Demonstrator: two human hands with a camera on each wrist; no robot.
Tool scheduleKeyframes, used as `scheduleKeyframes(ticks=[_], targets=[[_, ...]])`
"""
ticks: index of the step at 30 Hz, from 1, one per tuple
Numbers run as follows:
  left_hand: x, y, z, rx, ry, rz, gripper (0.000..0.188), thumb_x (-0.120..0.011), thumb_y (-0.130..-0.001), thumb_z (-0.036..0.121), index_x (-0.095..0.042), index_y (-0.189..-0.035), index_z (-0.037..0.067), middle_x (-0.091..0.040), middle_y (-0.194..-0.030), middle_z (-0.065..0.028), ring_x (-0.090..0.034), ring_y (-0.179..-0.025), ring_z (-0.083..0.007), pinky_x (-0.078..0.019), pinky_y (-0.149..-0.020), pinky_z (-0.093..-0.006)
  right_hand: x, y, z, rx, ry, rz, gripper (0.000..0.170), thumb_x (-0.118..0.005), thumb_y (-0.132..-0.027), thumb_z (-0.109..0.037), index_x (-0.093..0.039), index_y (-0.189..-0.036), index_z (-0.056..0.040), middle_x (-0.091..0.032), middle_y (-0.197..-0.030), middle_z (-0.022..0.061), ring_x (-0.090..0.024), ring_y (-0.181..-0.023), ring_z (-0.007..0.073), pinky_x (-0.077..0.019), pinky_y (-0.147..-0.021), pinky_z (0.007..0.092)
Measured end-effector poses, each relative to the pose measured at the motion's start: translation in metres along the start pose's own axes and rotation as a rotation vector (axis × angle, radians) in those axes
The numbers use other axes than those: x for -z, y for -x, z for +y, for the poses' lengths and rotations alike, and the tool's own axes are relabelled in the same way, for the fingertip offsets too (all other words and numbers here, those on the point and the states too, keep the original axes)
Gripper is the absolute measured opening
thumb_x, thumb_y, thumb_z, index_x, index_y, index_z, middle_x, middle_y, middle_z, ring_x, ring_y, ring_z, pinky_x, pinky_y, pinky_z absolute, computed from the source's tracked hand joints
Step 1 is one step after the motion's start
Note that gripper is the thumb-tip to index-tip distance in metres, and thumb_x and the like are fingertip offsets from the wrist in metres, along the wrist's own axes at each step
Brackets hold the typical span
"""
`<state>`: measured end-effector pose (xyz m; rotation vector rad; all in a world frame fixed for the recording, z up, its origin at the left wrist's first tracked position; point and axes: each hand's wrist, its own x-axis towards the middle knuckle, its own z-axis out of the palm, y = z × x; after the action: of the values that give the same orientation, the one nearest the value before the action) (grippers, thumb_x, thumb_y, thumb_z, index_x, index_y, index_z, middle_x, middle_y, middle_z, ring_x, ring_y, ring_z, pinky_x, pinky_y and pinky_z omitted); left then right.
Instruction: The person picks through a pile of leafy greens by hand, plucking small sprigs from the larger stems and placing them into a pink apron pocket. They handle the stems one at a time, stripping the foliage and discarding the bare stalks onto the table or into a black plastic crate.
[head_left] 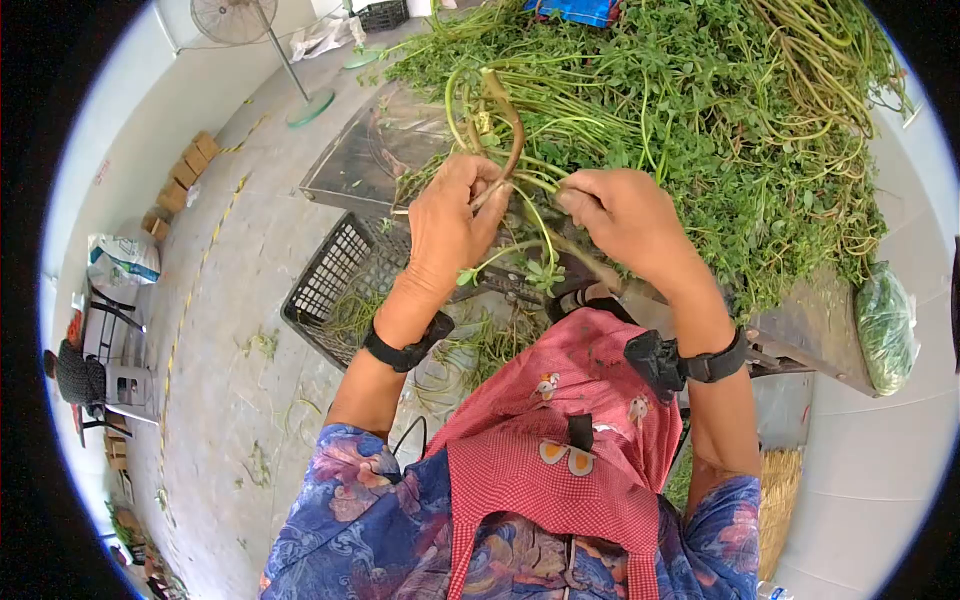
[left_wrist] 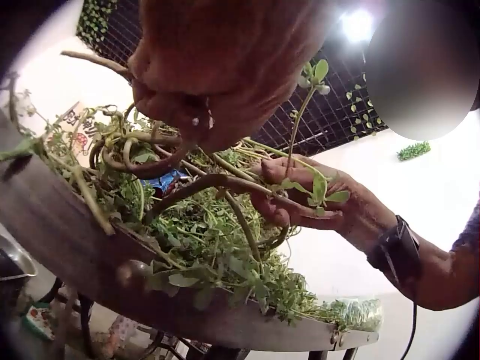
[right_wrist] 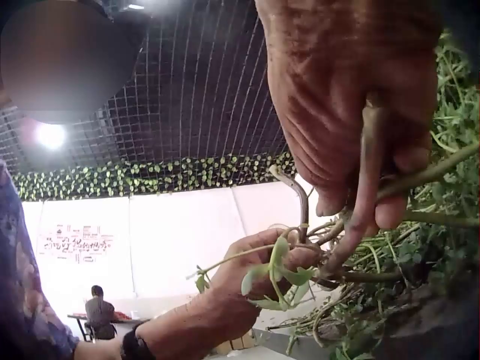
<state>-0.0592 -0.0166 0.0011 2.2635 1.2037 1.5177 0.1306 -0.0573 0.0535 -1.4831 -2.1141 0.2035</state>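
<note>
Over the table's near edge, the left hand pinches a bundle of stems, among them a thick brown stem that bends upward. Just to its right, the right hand grips green stems of the same bundle between thumb and fingers. A leafy sprig hangs between the hands. In the left wrist view the left hand is large at the top, with the right hand beyond the stems. The right wrist view has the right hand above the left hand.
A big heap of leafy greens covers the table. Below its left side stands a black crate with stems inside. A filled plastic bag hangs at the right edge. A fan and a seated person are farther off.
</note>
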Motion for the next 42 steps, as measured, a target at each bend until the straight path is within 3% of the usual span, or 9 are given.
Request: scheduleKeyframes(ticks=[5,7,15,18,28,33,37,39,42], targets=[[0.006,-0.003,0.009,0.119,-0.038,-0.079,0.015,-0.063,-0.077,0.011,-0.056,-0.089,0.005,-0.050,-0.072,-0.0069,-0.050,-0.059,-0.0181,-0.0418,-0.056,-0.0286,-0.001,0.000,0.007,-0.026,-0.077,-0.010,0.017,-0.056,-0.081,-0.022,-0.065,-0.087,-0.0097,-0.062,-0.076,0.0147,-0.059,-0.074,0.0353,-0.0456,-0.063,0.0438],[0.003,-0.005,0.004,-0.045,-0.077,-0.044,0.016,-0.062,-0.078,0.014,-0.057,-0.092,0.007,-0.051,-0.073,-0.0069,-0.052,-0.060,-0.0213,-0.0420,-0.056,-0.0306,-0.004,-0.001,0.009,-0.007,-0.086,0.005,0.018,-0.056,-0.080,-0.022,-0.066,-0.089,-0.0106,-0.062,-0.078,0.0154,-0.058,-0.075,0.0357,-0.0458,-0.063,0.0435],[0.004,-0.007,0.000,-0.102,-0.201,-0.062,0.017,-0.062,-0.077,0.015,-0.059,-0.093,0.008,-0.053,-0.079,-0.0079,-0.056,-0.069,-0.0269,-0.0443,-0.059,-0.0334,-0.014,-0.012,0.021,-0.182,-0.633,-0.062,0.022,-0.066,-0.077,-0.019,-0.067,-0.084,0.0020,-0.061,-0.066,0.0027,-0.053,-0.061,0.0069,-0.0440,-0.059,0.0239],[0.003,-0.007,-0.003,-0.126,-0.201,-0.054,0.017,-0.063,-0.077,0.015,-0.059,-0.093,0.008,-0.054,-0.083,-0.0071,-0.056,-0.072,-0.0275,-0.0450,-0.060,-0.0341,-0.006,-0.010,0.011,-0.266,-0.666,0.015,0.023,-0.067,-0.075,-0.019,-0.067,-0.082,0.0029,-0.062,-0.068,0.0012,-0.051,-0.061,0.0064,-0.0430,-0.058,0.0232],[-0.002,-0.006,-0.003,-0.141,-0.182,-0.072,0.016,-0.061,-0.079,0.013,-0.057,-0.093,0.008,-0.058,-0.086,-0.0092,-0.058,-0.073,-0.0298,-0.0456,-0.061,-0.0353,-0.008,-0.012,0.020,-0.243,-0.331,0.059,0.022,-0.062,-0.076,-0.018,-0.066,-0.084,0.0018,-0.063,-0.066,0.0075,-0.053,-0.058,0.0097,-0.0428,-0.057,0.0263],[-0.002,-0.006,-0.003,-0.072,-0.187,-0.105,0.015,-0.059,-0.081,0.014,-0.056,-0.095,0.008,-0.058,-0.085,-0.0106,-0.058,-0.073,-0.0311,-0.0455,-0.061,-0.0357,-0.012,-0.010,0.027,0.047,-0.402,0.124,0.022,-0.059,-0.076,-0.017,-0.066,-0.088,-0.0009,-0.064,-0.073,0.0148,-0.061,-0.065,0.0268,-0.0463,-0.063,0.0343],[0.000,-0.010,-0.005,-0.059,-0.161,-0.133,0.016,-0.058,-0.081,0.014,-0.056,-0.095,0.008,-0.057,-0.085,-0.0107,-0.058,-0.074,-0.0313,-0.0454,-0.061,-0.0361,0.000,-0.002,0.017,-0.026,-0.099,-0.036,0.023,-0.058,-0.080,-0.013,-0.063,-0.097,0.0010,-0.066,-0.077,0.0122,-0.062,-0.070,0.0160,-0.0462,-0.064,0.0285],[0.004,-0.012,-0.003,-0.072,-0.156,-0.165,0.016,-0.059,-0.081,0.015,-0.056,-0.095,0.008,-0.057,-0.085,-0.0105,-0.058,-0.074,-0.0309,-0.0454,-0.061,-0.0362,0.004,0.001,0.006,-0.131,0.016,-0.146,0.019,-0.058,-0.076,-0.018,-0.067,-0.088,-0.0079,-0.063,-0.081,0.0164,-0.059,-0.077,0.0347,-0.0462,-0.067,0.0414],[0.007,-0.014,-0.001,-0.116,-0.151,-0.193,0.016,-0.060,-0.080,0.015,-0.057,-0.094,0.008,-0.057,-0.084,-0.0102,-0.058,-0.073,-0.0302,-0.0454,-0.061,-0.0364,0.003,-0.001,0.013,-0.092,0.017,-0.047,0.018,-0.059,-0.076,-0.020,-0.067,-0.087,-0.0080,-0.062,-0.080,0.0166,-0.059,-0.078,0.0342,-0.0461,-0.067,0.0416]])
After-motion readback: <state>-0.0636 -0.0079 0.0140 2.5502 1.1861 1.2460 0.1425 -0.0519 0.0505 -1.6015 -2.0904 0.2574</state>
